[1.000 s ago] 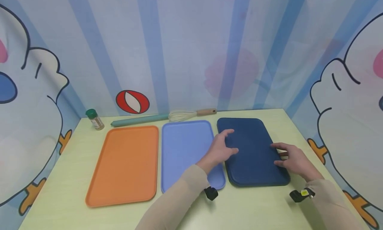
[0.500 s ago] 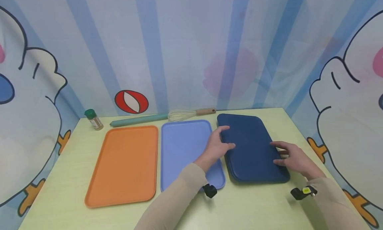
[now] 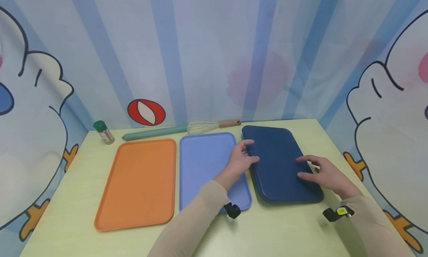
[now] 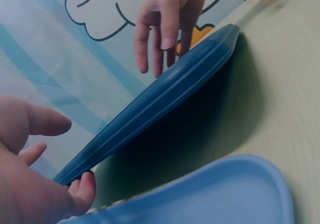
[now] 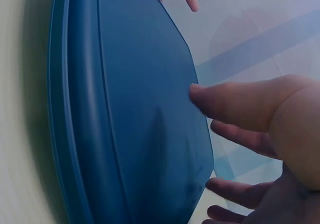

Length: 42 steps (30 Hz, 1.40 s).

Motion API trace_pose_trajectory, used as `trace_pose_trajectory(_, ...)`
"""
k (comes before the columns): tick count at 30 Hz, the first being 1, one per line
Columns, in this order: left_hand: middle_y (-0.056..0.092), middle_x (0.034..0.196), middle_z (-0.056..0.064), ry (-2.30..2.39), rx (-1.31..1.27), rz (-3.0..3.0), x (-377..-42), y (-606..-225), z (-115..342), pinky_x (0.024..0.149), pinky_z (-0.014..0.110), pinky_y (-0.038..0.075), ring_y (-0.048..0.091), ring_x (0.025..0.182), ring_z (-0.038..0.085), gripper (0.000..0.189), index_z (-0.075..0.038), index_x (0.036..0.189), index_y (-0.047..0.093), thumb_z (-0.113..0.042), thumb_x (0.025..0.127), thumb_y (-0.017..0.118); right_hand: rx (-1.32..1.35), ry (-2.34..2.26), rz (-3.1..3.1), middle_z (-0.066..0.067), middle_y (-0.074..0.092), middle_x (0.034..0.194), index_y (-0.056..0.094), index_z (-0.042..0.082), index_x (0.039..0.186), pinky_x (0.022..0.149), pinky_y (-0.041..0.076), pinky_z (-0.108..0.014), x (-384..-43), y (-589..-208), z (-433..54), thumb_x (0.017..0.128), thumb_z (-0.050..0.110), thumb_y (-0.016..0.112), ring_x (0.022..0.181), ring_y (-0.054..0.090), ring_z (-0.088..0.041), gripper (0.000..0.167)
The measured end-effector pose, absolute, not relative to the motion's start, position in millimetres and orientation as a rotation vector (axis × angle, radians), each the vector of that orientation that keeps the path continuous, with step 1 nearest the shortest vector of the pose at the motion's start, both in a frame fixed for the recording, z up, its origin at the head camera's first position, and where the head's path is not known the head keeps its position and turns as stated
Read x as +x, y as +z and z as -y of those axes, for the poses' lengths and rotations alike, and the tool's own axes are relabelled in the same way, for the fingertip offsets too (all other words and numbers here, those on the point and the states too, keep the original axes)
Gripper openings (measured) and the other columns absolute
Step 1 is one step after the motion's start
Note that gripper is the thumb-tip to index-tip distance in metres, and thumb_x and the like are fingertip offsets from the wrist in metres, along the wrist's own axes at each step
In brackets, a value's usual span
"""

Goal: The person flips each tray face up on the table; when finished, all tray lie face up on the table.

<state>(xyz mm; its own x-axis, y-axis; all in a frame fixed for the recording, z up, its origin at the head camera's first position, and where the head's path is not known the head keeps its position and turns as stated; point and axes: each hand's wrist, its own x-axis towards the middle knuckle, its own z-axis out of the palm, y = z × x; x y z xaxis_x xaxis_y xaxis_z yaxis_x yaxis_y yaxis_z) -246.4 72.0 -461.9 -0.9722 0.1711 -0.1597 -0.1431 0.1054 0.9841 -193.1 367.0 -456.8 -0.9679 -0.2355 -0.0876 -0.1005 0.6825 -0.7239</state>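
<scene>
A dark blue tray (image 3: pixel 277 164) lies at the right of the table, its left side slightly raised. Fingers of my left hand (image 3: pixel 235 164) curl under its left edge, while the thumb stands apart above it. In the left wrist view the tray's rim (image 4: pixel 165 93) runs slantwise over a dark shadow, the fingertips (image 4: pixel 85 189) tucked below. Over the right edge hovers my right hand (image 3: pixel 329 177), fingers spread and loosely bent. From the right wrist, its thumb (image 5: pixel 220 101) shows in front of the tray's surface (image 5: pixel 145 103), gripping nothing.
A light blue tray (image 3: pixel 204 168) lies beside the left forearm, and an orange tray (image 3: pixel 140 182) is farther left. Behind them are a teal rolling pin (image 3: pixel 153 133) and a whisk (image 3: pixel 214 126). A green-capped spice jar (image 3: pixel 104 132) stands at the back left corner.
The dark blue tray's left side has risen and shifted slightly back as my left hand's fingers slipped under it. My right hand has moved a little left over the tray with fingers spreading.
</scene>
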Motion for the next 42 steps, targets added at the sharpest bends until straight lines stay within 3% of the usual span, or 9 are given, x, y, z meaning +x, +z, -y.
trace_pose_trajectory(7,0.044,0.16,0.017,1.981,0.039,-2.137,-247,-460,-72,0.109,0.049,0.051,0.049,0.144,0.038,0.055,-0.018,0.146,0.061,0.0,0.095,0.074,-0.393,-1.178,-2.825,-0.026,0.057,0.144,0.063,0.001,0.137,0.106,0.043,-0.071,-193,-450,-347,0.098,0.019,0.077,0.136,0.049,-0.051,0.046)
trace_pose_trajectory(13,0.044,0.16,0.018,2.007,0.04,-2.118,-248,-458,-72,0.109,0.048,0.051,0.05,0.144,0.038,0.053,-0.02,0.145,0.062,0.0,0.097,0.071,-0.441,-1.156,-2.826,-0.023,0.059,0.143,0.064,0.005,0.137,0.097,0.053,-0.061,-193,-447,-328,0.099,0.022,0.075,0.126,0.059,-0.045,0.043)
trace_pose_trajectory(29,0.054,0.154,0.011,2.049,0.113,-2.096,-250,-455,-67,0.102,0.042,0.056,0.058,0.137,0.032,0.05,-0.017,0.142,0.066,0.002,0.096,0.071,-0.618,-1.224,-2.692,-0.012,0.062,0.143,0.065,0.015,0.14,0.099,0.055,-0.058,-193,-430,-294,0.1,0.026,0.075,0.124,0.061,-0.039,0.042)
trace_pose_trajectory(42,0.061,0.146,0.014,2.082,0.114,-2.078,-249,-448,-66,0.09,0.033,0.056,0.064,0.129,0.028,0.049,-0.012,0.14,0.068,0.003,0.094,0.073,-0.672,-1.2,-2.665,-0.014,0.054,0.139,0.068,0.019,0.137,0.097,0.055,-0.059,-191,-412,-278,0.1,0.024,0.075,0.12,0.057,-0.035,0.039)
